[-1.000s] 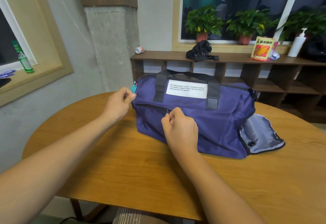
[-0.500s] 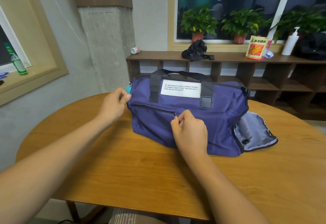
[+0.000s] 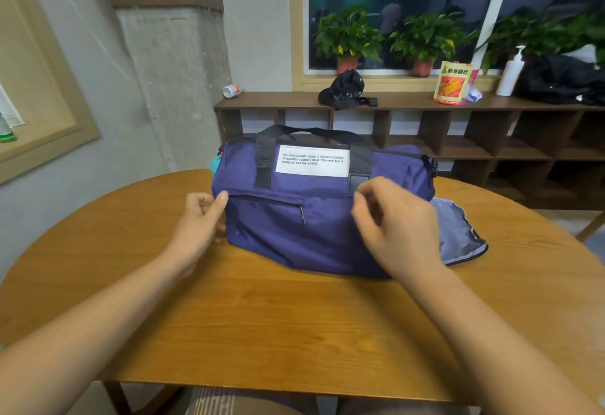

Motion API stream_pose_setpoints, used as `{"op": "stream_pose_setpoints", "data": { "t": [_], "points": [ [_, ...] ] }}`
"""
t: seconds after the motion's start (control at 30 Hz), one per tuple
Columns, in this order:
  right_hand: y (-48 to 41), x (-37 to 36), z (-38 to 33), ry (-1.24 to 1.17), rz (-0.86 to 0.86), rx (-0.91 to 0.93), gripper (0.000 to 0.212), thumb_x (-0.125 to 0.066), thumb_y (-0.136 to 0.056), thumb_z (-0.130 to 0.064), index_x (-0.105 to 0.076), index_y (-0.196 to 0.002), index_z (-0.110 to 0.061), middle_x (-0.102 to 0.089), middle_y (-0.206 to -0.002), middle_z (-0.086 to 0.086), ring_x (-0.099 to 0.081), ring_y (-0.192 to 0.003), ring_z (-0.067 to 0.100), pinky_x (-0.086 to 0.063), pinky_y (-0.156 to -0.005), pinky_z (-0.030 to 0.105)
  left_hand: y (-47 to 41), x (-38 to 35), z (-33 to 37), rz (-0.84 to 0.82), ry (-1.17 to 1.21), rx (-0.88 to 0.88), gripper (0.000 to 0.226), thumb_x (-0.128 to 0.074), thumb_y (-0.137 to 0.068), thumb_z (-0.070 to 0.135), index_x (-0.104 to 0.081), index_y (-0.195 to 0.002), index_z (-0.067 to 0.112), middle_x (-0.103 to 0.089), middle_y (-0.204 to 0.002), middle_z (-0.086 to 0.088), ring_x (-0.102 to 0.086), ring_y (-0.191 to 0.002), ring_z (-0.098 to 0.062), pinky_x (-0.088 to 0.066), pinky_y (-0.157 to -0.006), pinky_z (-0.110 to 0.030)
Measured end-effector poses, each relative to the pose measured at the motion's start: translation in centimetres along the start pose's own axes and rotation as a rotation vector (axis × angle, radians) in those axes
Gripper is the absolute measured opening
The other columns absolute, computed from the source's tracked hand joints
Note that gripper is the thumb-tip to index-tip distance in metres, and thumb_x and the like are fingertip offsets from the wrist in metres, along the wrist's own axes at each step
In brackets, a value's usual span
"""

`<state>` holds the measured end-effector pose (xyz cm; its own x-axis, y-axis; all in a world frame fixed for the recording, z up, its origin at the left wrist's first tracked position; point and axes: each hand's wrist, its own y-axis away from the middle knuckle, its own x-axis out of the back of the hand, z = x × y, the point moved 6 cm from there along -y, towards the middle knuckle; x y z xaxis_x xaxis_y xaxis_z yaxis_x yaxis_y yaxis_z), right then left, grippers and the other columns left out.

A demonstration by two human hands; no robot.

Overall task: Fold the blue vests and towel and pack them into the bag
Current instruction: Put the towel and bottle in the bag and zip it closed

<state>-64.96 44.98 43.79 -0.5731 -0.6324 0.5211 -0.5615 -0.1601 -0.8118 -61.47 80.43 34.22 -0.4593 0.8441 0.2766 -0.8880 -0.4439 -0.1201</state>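
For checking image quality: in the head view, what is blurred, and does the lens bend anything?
Head view: motion blur smears the right hand; the left hand and bag are sharp; the wide lens tilts the pillar.

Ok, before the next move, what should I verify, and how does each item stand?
1. Front-pocket zip on the purple fabric duffel bag closed: ok, pull hangs at its right end.
2. Grey-lined end flap closed: not ok, it lies open on the round wooden table.
3. Top opening zipped: cannot tell, out of view.
4. Vests and towel inside: cannot tell; only a teal scrap shows at the bag's left end.
5. Left hand steadying bag: ok, thumb touches it.
6. Right hand free: ok, holds nothing.
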Motion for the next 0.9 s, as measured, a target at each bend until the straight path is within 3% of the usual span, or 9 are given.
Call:
{"op": "stream_pose_setpoints", "data": {
  "t": [0.07,0.13,0.23,0.3,0.33,0.43,0.57,0.7,0.9],
  "points": [
    [-1.4,1.3,1.9,0.083,0.01,0.108,0.005,-0.065,-0.1,-0.021,-0.067,-0.102,-0.017,-0.063,-0.091,-0.001,-0.058,-0.086,0.023,-0.046,-0.069,0.04,1.6,-1.5,-1.5,-0.043,0.117,0.091,0.053,-0.061,-0.096,0.064,-0.045,-0.126,0.024,-0.061,-0.122,-0.01,-0.071,-0.095,-0.024,-0.062,-0.069,-0.042],
    [-3.8,1.8,5.0,0.136,-0.052,0.102,0.02,-0.065,-0.099,-0.024,-0.067,-0.116,-0.014,-0.062,-0.108,0.005,-0.055,-0.102,0.029,-0.042,-0.084,0.042,2.9,-2.9,-2.5,-0.083,0.162,0.134,0.059,-0.063,-0.093,0.065,-0.042,-0.135,0.03,-0.059,-0.125,-0.004,-0.071,-0.106,-0.024,-0.064,-0.079,-0.045],
    [-7.6,1.5,10.9,0.171,-0.215,-0.108,0.041,-0.062,-0.099,-0.045,-0.064,-0.132,-0.02,-0.061,-0.129,0.005,-0.053,-0.124,0.031,-0.038,-0.1,0.045,4.1,-4.9,-2.4,-0.116,0.205,0.107,0.057,-0.062,-0.096,0.059,-0.035,-0.141,0.036,-0.06,-0.124,0.006,-0.068,-0.114,-0.02,-0.062,-0.089,-0.047],
    [-9.0,0.9,13.4,0.083,-0.378,-0.217,0.047,-0.065,-0.1,-0.053,-0.064,-0.138,-0.026,-0.063,-0.138,0.0,-0.055,-0.131,0.024,-0.041,-0.109,0.046,4.7,-6.1,-1.8,-0.139,0.22,0.087,0.054,-0.06,-0.099,0.057,-0.034,-0.143,0.037,-0.061,-0.129,0.01,-0.065,-0.117,-0.012,-0.059,-0.089,-0.045],
    [-9.3,0.5,14.1,-0.049,-0.462,-0.295,0.045,-0.068,-0.099,-0.052,-0.066,-0.136,-0.027,-0.067,-0.135,-0.004,-0.059,-0.127,0.017,-0.046,-0.108,0.04,4.8,-6.6,-1.6,-0.145,0.227,0.081,0.055,-0.059,-0.1,0.057,-0.034,-0.145,0.036,-0.06,-0.133,0.011,-0.063,-0.118,-0.009,-0.058,-0.086,-0.042],
    [-9.1,-0.7,14.8,-0.377,-0.617,-0.467,0.025,-0.071,-0.099,-0.047,-0.077,-0.115,-0.029,-0.075,-0.11,-0.003,-0.064,-0.098,0.009,-0.05,-0.083,0.025,4.6,-7.5,-1.0,-0.162,0.237,0.081,0.055,-0.059,-0.1,0.061,-0.036,-0.142,0.035,-0.055,-0.141,0.011,-0.061,-0.122,-0.009,-0.054,-0.081,-0.035],
    [-8.7,-1.1,15.2,-0.392,-0.626,-0.461,0.022,-0.078,-0.095,-0.04,-0.077,-0.107,-0.022,-0.075,-0.104,0.01,-0.064,-0.091,0.016,-0.049,-0.084,0.033,3.1,-8.0,-1.0,-0.18,0.177,0.074,0.067,-0.064,-0.084,0.077,-0.033,-0.136,0.048,-0.047,-0.15,0.015,-0.059,-0.126,-0.014,-0.058,-0.086,-0.039],
    [-8.2,-1.0,14.8,-0.363,-0.721,-0.462,0.02,-0.078,-0.097,-0.024,-0.072,-0.093,-0.006,-0.069,-0.077,-0.001,-0.057,-0.07,0.007,-0.044,-0.068,0.025,0.8,-8.5,-0.6,-0.192,0.16,0.039,0.075,-0.064,-0.098,0.06,-0.023,-0.159,0.042,-0.057,-0.141,0.021,-0.062,-0.122,-0.01,-0.058,-0.085,-0.037],
    [-7.9,0.1,12.2,-0.354,-0.772,-0.452,0.017,-0.074,-0.098,-0.015,-0.066,-0.084,-0.009,-0.064,-0.065,-0.01,-0.056,-0.058,-0.004,-0.041,-0.061,0.018,-2.8,-10.4,1.7,-0.172,0.123,0.03,0.066,-0.066,-0.103,0.041,-0.03,-0.156,0.026,-0.059,-0.128,0.012,-0.064,-0.107,-0.011,-0.055,-0.081,-0.031]
  ]
}}
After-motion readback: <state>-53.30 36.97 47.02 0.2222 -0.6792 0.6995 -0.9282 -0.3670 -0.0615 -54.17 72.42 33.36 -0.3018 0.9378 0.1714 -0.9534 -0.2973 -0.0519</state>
